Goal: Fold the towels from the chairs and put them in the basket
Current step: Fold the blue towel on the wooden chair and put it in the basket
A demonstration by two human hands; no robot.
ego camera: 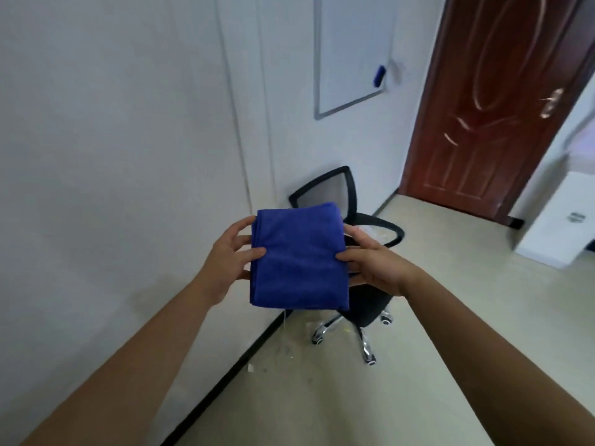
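A blue towel (297,255), folded into a thick rectangle, is held in the air in front of me. My left hand (227,259) grips its left edge, thumb on top and fingers underneath. My right hand (375,260) grips its right edge the same way. Behind and below the towel stands a black office chair (325,191) with a mesh back and chrome wheeled base, close to the wall. Its seat is mostly hidden by the towel and my right hand. No basket is in view.
A white wall (112,156) runs along the left. A whiteboard (354,49) hangs behind the chair. A brown wooden door (492,101) is at the back right, and a white cabinet (553,220) stands at the right edge. Pale floor (322,397) lies below.
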